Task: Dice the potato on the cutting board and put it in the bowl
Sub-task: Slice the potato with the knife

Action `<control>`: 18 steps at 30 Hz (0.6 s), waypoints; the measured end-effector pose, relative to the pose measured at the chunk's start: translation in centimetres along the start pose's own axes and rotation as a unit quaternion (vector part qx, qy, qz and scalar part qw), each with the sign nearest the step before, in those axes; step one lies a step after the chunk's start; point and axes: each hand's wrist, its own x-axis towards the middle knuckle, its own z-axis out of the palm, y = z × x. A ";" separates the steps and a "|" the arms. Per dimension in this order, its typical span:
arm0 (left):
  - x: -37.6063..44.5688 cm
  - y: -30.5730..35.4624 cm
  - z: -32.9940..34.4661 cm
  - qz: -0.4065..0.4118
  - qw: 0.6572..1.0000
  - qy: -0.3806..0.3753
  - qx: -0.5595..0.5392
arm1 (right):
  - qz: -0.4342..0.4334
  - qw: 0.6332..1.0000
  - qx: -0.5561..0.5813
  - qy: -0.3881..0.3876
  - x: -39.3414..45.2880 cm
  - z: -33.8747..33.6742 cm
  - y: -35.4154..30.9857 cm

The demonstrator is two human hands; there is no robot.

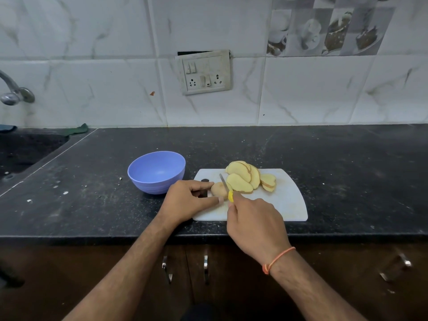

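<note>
A white cutting board (287, 200) lies on the dark counter. Several pale potato slices (247, 179) are fanned out on its far part. The uncut end piece of the potato (217, 189) rests at the board's left side, pinched between the thumb and forefinger of my left hand (190, 200). My right hand (254, 223) grips a knife with a yellow handle (230, 196); its blade (223, 180) sits on the right face of the end piece. An empty blue bowl (156, 172) stands left of the board.
A sink (25, 149) and tap (14, 93) are at the far left, with a green cloth (78, 129) behind them. A switch and socket plate (205, 72) is on the tiled wall. Cabinet handles (206, 267) show below the counter edge.
</note>
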 end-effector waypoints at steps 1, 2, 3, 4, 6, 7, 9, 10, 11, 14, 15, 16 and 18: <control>-0.1 0.2 0.1 0.003 1.000 0.004 0.007 | -0.008 1.000 0.006 0.000 -0.1 0.0 -0.1; -0.2 0.4 0.1 0.006 1.000 0.008 0.014 | -0.016 1.000 0.011 0.000 -0.3 0.0 -0.2; -0.3 0.5 0.1 0.007 1.000 0.011 0.019 | -0.023 1.000 0.016 0.000 -0.4 0.0 -0.4; -0.4 0.6 0.2 0.007 1.000 0.013 0.019 | -0.027 0.999 0.023 0.001 -0.6 0.0 -0.4; -0.4 0.6 0.3 0.003 1.000 0.016 0.020 | -0.022 0.999 0.038 0.014 -0.9 -0.2 -0.2; -0.4 0.6 0.4 0.001 1.000 0.017 0.021 | -0.013 0.999 0.042 0.024 -0.9 -0.3 0.1; -0.4 0.5 0.4 0.000 1.000 0.017 0.024 | 0.010 0.998 0.046 0.030 -0.9 -0.6 1.1; -0.3 0.5 0.3 0.001 1.000 0.015 0.027 | 0.019 0.999 0.047 0.020 -1.0 -0.7 1.6; -0.3 0.5 0.2 -0.001 1.000 0.013 0.024 | 0.022 0.999 0.045 0.005 -1.0 -0.8 1.9; -0.4 0.6 0.0 -0.019 1.000 0.009 -0.006 | 0.013 0.999 0.031 -0.038 -1.3 -0.7 2.1; -0.4 0.6 -0.1 -0.023 1.000 0.011 -0.014 | 0.010 0.999 0.025 -0.040 -1.4 -0.6 2.3; -0.4 0.6 0.0 -0.023 0.999 0.011 -0.019 | 0.010 0.999 0.016 -0.036 -1.4 -0.6 2.4; -0.4 0.6 0.0 -0.021 0.999 0.009 -0.028 | 0.018 1.000 -0.011 -0.022 -1.1 -0.5 2.9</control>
